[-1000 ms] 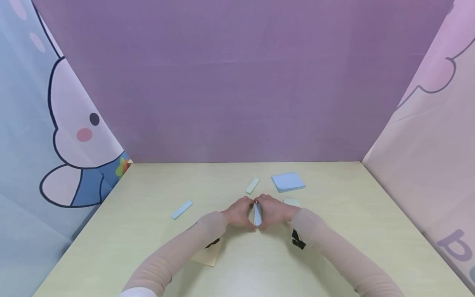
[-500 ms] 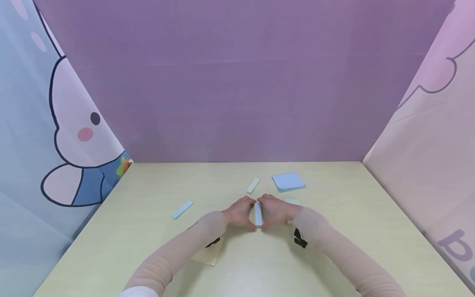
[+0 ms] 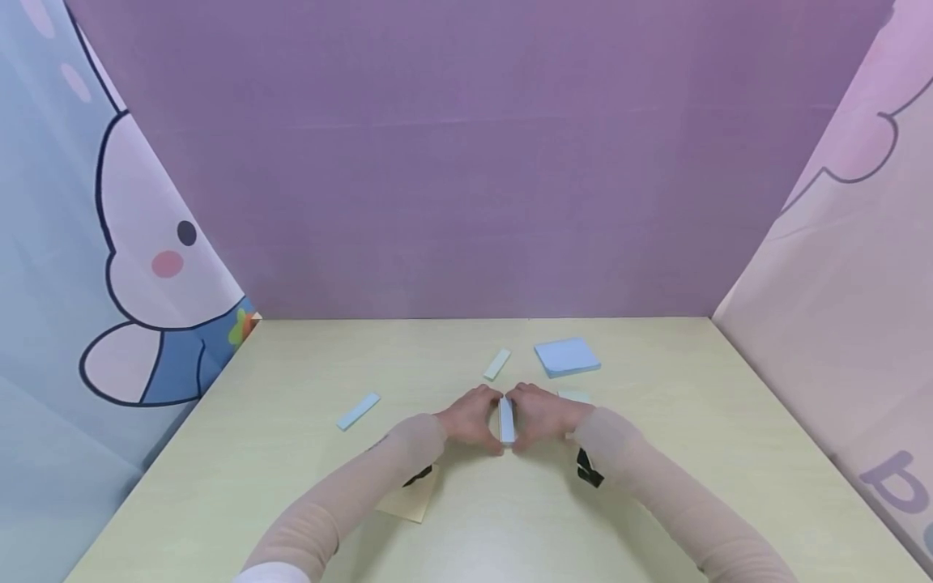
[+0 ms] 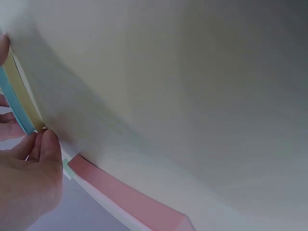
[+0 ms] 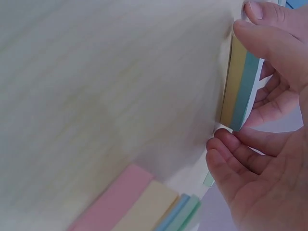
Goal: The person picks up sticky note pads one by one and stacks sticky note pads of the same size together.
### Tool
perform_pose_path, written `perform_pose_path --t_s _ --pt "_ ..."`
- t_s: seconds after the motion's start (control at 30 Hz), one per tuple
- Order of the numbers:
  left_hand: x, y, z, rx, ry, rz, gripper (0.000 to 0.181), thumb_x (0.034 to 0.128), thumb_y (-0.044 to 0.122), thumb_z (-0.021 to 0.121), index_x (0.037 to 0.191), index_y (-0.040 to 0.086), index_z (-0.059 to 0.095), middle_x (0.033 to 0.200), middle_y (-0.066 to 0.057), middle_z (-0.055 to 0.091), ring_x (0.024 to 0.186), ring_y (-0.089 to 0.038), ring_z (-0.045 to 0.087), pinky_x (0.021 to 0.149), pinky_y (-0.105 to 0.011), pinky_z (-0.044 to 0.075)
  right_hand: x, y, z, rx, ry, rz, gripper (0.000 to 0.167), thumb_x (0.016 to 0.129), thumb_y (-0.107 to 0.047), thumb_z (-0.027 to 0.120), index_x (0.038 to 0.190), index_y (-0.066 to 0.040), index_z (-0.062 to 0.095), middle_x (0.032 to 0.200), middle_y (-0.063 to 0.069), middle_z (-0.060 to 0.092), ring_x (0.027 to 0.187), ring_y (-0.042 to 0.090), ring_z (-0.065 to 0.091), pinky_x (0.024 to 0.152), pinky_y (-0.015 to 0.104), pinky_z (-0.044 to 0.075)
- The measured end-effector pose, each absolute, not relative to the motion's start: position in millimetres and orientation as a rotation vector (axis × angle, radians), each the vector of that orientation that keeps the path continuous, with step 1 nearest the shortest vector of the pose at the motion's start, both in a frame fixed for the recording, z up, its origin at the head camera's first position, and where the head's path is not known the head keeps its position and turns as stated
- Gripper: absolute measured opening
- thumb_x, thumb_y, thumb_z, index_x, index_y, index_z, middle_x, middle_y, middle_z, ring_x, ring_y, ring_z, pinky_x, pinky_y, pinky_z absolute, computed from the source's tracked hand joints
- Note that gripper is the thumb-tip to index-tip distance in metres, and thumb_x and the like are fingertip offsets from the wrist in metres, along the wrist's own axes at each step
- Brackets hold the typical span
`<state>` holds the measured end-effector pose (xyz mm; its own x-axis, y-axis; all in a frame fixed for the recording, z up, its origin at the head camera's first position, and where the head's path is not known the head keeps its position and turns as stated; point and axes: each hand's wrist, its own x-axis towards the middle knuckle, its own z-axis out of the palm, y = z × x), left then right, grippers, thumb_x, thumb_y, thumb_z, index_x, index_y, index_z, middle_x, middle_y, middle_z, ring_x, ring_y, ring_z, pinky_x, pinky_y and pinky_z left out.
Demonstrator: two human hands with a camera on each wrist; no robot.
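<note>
Between my two hands, in the middle of the table, stands a narrow stack of sticky notes (image 3: 507,421) on its edge. The wrist views show its yellow layer (image 5: 233,84) and blue layer (image 5: 245,89) lying face to face. My left hand (image 3: 470,417) holds the stack from the left, thumb at the near end and fingers at the far end. From the right, my right hand (image 3: 543,414) grips the same ends. Fingertips of both hands meet around the ends, so the exact contact is partly hidden.
Behind the hands lie a blue pad (image 3: 567,357) and a pale green strip (image 3: 496,364). A light blue strip (image 3: 358,411) is at left. A tan square (image 3: 408,506) shows under the left forearm, a pale pad (image 3: 574,397) by the right wrist. Purple cloth (image 3: 481,162) closes the back.
The right hand has shifted very slightly to the right since a second ago, and the stack's top edge looks a little straighter. Over the last half second almost nothing has moved.
</note>
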<state>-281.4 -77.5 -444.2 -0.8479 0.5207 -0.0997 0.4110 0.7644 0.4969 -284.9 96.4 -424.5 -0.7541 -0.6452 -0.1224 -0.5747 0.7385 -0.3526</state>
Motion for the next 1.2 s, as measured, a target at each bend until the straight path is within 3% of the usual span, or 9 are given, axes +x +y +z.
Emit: perform_pose_path --t_s 1.2 --pt "-279.8 -78.9 -442.2 0.75 2.702 0.766 0.076 0.0599 0.024 0.084 0.123 0.002 0.05 0.116 -0.008 0.052 0.11 -0.02 0.048 0.1 -0.031 0.038 -288.3 92.8 -428.4 -0.937 2.692 -0.504 0.075 0.057 -0.027 0.085 0.12 -0.002 0.052 0.106 0.004 0.055 0.099 0.017 0.049 0.092 0.033 0.044"
